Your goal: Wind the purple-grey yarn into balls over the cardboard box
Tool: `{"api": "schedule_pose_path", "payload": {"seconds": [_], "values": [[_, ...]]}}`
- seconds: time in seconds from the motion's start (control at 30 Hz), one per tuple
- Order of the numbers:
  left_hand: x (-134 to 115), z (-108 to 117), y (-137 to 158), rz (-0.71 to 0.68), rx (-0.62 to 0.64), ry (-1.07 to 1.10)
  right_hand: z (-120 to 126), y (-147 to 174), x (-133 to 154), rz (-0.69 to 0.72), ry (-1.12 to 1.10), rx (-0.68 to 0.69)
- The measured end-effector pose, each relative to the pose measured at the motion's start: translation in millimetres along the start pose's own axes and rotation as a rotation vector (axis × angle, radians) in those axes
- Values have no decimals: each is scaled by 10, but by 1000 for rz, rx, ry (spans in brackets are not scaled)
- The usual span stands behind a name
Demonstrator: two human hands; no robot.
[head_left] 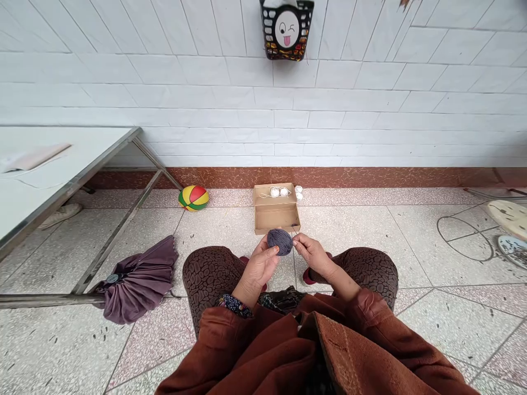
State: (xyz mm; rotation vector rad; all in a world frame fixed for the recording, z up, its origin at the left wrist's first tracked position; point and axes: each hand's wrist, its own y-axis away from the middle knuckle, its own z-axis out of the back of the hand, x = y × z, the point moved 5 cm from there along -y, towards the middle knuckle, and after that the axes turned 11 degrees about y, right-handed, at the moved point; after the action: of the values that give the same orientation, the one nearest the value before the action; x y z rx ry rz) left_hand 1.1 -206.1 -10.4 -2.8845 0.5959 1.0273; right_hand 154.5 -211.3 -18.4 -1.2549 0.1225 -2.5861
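Note:
A ball of dark grey-blue yarn [280, 242] is held in my left hand [263, 262], its thumb and fingers around the ball's left side. My right hand [309, 252] is beside the ball's right side, thumb and forefinger pinched on a thin strand of the same yarn. Just beyond the hands an open cardboard box [276, 221] lies on the floor with its lid folded back. Two small white balls [279, 191] with loose white thread rest on the lid, and more white ones [298, 192] are at its right edge.
A metal-framed table [107, 159] stands at left, a folded purple umbrella [140, 280] by its leg. Near the tiled wall lies a red, yellow and green ball [194, 198]. A black basket [287, 30] hangs on the wall. At far right stands a stool [508, 216] with a wire ring.

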Motion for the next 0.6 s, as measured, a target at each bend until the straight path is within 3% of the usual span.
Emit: {"api": "schedule_pose_path", "payload": {"seconds": [0.17, 0.33, 0.47, 0.6], "values": [[19, 96, -48, -70, -94, -10, -33, 20, 138, 74, 52, 55], [49, 172, -26, -76, -174, -112, 47, 28, 374, 135, -63, 85], [110, 140, 28, 28, -75, -370, 229, -43, 452, 175, -54, 21], [184, 69, 74, 101, 88, -425, 354, -142, 349, 161, -18, -68]]}}
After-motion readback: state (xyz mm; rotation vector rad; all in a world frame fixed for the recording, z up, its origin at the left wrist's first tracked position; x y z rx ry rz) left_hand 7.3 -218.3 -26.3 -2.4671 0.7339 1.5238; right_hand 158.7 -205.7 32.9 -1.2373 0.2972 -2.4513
